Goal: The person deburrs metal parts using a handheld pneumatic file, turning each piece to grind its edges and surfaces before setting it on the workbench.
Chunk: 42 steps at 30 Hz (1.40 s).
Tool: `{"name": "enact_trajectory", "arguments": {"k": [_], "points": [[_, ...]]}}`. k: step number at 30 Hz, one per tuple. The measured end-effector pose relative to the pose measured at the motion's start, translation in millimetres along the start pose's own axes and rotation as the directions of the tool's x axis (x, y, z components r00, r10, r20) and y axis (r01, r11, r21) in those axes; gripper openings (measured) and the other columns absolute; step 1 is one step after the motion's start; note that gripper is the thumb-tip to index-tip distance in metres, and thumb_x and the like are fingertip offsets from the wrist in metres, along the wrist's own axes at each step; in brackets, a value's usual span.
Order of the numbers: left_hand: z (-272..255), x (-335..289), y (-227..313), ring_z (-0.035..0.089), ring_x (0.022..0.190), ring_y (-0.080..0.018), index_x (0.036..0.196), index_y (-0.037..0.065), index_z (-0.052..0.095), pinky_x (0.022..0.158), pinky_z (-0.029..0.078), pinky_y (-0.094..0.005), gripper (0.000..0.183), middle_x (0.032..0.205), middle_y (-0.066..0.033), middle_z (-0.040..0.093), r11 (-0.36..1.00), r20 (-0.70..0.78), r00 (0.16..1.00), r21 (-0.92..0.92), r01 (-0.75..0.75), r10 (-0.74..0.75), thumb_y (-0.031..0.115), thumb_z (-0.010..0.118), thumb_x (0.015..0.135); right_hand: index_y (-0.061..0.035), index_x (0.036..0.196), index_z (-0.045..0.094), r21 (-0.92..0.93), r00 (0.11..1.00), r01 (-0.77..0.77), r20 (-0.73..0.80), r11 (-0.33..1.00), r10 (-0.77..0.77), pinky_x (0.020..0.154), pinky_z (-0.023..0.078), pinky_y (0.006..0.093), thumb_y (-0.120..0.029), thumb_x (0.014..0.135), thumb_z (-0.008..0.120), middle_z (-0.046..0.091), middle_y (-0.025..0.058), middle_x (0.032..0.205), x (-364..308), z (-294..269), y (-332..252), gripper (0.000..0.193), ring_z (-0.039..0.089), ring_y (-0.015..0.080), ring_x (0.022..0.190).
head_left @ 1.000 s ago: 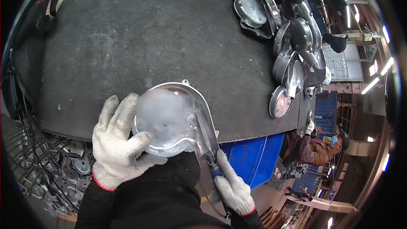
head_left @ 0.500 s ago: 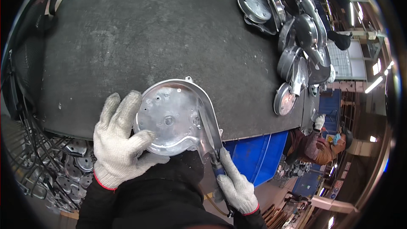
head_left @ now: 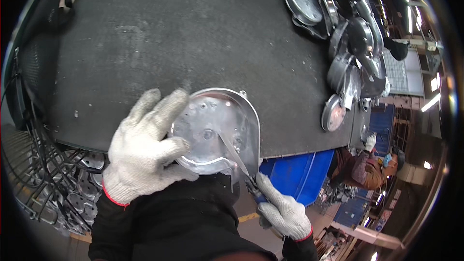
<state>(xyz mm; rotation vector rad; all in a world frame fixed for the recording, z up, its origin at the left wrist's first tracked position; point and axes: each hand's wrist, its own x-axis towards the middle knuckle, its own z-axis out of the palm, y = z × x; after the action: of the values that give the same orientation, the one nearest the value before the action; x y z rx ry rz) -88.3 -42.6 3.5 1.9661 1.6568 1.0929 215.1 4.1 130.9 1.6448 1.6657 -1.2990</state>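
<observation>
At the near edge of the dark table (head_left: 193,34), a round metal housing (head_left: 203,118) lies with its hollow side up, its spout toward the person's right hand (head_left: 285,215). The left hand (head_left: 142,152), in a white knit glove, rests against the housing's left rim with fingers spread wide; whether it grips the rim cannot be told. The right hand, likewise gloved, is wrapped around a hand tool (head_left: 257,193), whose slim flat blade (head_left: 234,152) extends over the hollow toward the central boss; contact between blade and metal cannot be confirmed. A blue bin (head_left: 297,174) is noted beyond the table edge at right. Similar housings (head_left: 304,4) are heaped at the table's far right, and a co-worker (head_left: 365,170) is visible beyond.
</observation>
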Motion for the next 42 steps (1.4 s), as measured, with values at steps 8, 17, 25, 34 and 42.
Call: {"name": "enact_trajectory", "arguments": {"k": [8,17,25,34,42], "points": [[0.1,0.6,-2.3,0.062,0.128,-0.0427,0.082,0.011,0.070,0.110,0.044,-0.0619,0.055,0.137,-0.0281,0.063,1.000,-0.022,1.000,-0.015,0.002,-0.003,0.040,0.093,0.041,-0.0207,0.162,0.038,-0.066,0.998,0.066,-0.003,0.996,-0.066,0.084,0.060,0.0384,-0.024,0.100,0.065,0.070,0.0160,0.132,4.2,1.0,9.0,0.068,0.075,0.0341,0.096],[0.6,-0.6,-6.9,0.060,0.130,-0.0469,0.084,0.013,0.070,0.111,0.043,-0.0625,0.056,0.140,-0.0313,0.060,1.000,-0.016,1.000,-0.022,-0.021,0.021,0.046,0.092,0.044,-0.0242,0.164,0.035,0.031,0.961,0.233,-0.160,0.972,-0.225,0.084,0.059,0.0379,-0.023,0.101,0.061,0.074,0.0167,0.121,3.5,3.2,1.9,0.068,0.077,0.0339,0.090],[2.4,0.3,-10.5,0.060,0.128,-0.0517,0.086,0.014,0.069,0.112,0.041,-0.0644,0.059,0.140,-0.0341,0.059,1.000,0.001,1.000,-0.010,-0.020,0.020,0.051,0.093,0.046,-0.0245,0.165,0.033,-0.184,0.976,0.146,-0.131,0.972,-0.172,0.086,0.057,0.0406,-0.029,0.102,0.060,0.076,0.0183,0.112,22.8,-9.2,-15.5,0.069,0.077,0.0365,0.092],[1.0,3.5,-9.0,0.061,0.128,-0.0480,0.084,0.014,0.071,0.111,0.042,-0.0643,0.059,0.139,-0.0326,0.060,0.999,0.026,0.999,-0.024,-0.036,0.036,0.050,0.093,0.043,-0.0189,0.164,0.035,-0.249,0.854,0.418,-0.219,0.874,-0.471,0.095,0.055,0.0394,-0.029,0.103,0.059,0.060,0.0218,0.146,25.0,-6.2,0.6,0.066,0.074,0.0359,0.110],[-8.9,17.5,-11.7,0.059,0.134,-0.0390,0.094,0.012,0.071,0.114,0.044,-0.0573,0.057,0.148,-0.0232,0.057,0.994,0.089,0.994,-0.094,-0.048,0.056,0.031,0.096,0.046,-0.0216,0.164,0.034,-0.190,0.924,0.325,-0.143,0.926,-0.354,0.094,0.056,0.0392,-0.029,0.103,0.059,0.055,0.0186,0.153,15.8,-7.7,-7.5,0.067,0.073,0.0368,0.111]]}}
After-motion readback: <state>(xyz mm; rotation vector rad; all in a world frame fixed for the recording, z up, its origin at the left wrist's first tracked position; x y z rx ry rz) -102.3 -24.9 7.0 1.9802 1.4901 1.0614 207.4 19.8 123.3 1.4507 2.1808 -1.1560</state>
